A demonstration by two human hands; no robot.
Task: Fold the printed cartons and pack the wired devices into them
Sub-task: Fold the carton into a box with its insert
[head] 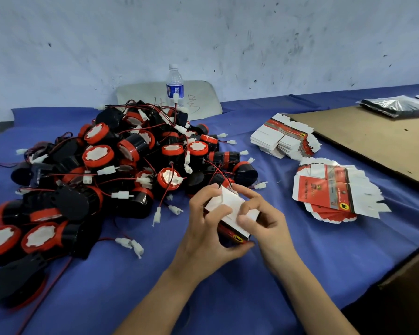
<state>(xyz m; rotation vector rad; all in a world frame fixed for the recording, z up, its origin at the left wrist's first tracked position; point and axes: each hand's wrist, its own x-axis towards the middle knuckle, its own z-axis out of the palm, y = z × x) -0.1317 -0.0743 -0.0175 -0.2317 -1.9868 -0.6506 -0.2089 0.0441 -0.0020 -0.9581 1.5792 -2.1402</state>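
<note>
A red, black and white printed carton [230, 209] is held above the blue cloth in the middle of the view. My left hand [207, 228] grips its left side, fingers curled over the white flaps and thumb underneath. From the right, my right hand [259, 218] holds it too, fingertips and thumb pressing on the white end flap. Red and black wires run out from behind the carton's far edge. A big heap of black-and-red wired devices [111, 170] with white connectors lies to the left. Flat unfolded cartons [329, 192] fan out on the right, with a second stack [284, 139] behind.
A water bottle [175, 85] stands behind the heap against a pale board [203, 97]. A brown cardboard sheet [373, 139] covers the right of the table, with dark plastic bags [397, 106] at its far end. The table's edge drops off at lower right.
</note>
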